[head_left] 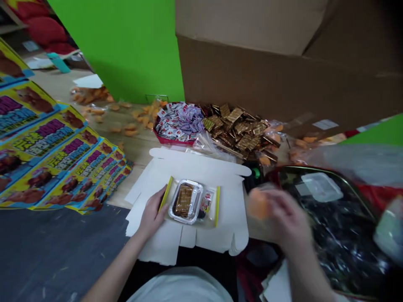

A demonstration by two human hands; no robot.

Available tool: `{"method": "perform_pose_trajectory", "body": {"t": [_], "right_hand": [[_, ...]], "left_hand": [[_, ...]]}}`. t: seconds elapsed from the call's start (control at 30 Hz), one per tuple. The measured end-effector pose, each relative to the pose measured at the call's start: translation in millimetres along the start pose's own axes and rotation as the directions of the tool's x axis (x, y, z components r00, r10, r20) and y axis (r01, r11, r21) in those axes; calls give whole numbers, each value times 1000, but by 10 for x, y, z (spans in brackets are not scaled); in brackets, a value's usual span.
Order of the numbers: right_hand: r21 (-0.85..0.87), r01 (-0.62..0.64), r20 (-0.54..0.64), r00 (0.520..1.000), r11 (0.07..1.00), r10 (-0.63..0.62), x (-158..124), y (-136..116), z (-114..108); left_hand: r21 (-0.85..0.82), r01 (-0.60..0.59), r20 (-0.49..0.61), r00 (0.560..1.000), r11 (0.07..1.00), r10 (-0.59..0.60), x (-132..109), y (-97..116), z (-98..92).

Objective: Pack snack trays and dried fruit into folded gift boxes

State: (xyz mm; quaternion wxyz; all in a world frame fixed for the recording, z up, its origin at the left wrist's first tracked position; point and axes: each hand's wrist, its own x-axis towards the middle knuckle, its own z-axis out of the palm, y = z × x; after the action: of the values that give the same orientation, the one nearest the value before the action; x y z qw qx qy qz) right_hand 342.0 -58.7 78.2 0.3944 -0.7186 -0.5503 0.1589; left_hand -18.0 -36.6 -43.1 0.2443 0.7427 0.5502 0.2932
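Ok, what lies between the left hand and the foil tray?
In the head view, the yellow edge of the clear packet lies between the left hand and the foil tray.

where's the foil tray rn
In the head view, the foil tray sits just below centre on the flat white card blank, inside a clear yellow-edged pack, just right of the left hand.
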Motion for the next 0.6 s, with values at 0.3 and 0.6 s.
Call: {"method": "perform_pose_trajectory", "body": {"t": [0.3, 0.6], "right_hand": [[-328, 207, 173, 972, 922, -157, -531, -206, 906], [-160, 404, 207, 906, 901, -370, -712, 33, 974]], "left_hand": [[-134, -70, -42, 997, 989, 65, -40, -58, 16], [140, -191, 206, 965, 972, 160, 99, 64, -230]]}}
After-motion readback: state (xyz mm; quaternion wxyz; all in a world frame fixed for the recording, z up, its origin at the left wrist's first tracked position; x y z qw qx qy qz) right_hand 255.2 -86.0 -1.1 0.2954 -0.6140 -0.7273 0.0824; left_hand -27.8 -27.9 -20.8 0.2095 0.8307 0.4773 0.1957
